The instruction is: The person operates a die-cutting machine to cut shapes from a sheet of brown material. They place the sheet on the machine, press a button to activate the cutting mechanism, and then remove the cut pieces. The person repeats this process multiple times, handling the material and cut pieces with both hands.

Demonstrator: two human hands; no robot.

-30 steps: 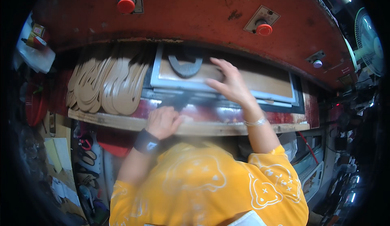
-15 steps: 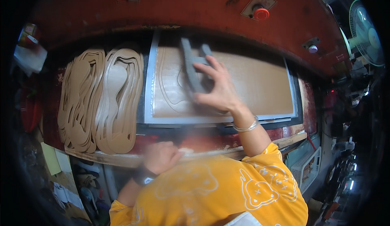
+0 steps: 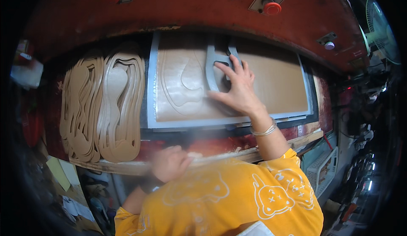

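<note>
My right hand (image 3: 238,83) grips a grey cutting die (image 3: 210,73), thumb on its near side and fingers by its crossbar. The die sits over a tan sheet (image 3: 280,87) whose left part bears a curved, sole-like outline. Part of the die is hidden under my hand, and its far end is in shadow. My left hand (image 3: 168,163) is at the table's front edge, close to my body, its fingers curled and hazy, with nothing visible in them.
Two stacks of cut tan pieces, one left (image 3: 80,109) and one right (image 3: 121,109), lie left of the white-edged board (image 3: 151,87). Beyond, a red machine beam (image 3: 190,7) with red push buttons spans the table. A fan (image 3: 381,32) and a white basket (image 3: 322,168) are at right.
My right hand has shifted the cutting die to the right, uncovering more of the curved outline on the sheet. My left hand has stayed at the front edge.
</note>
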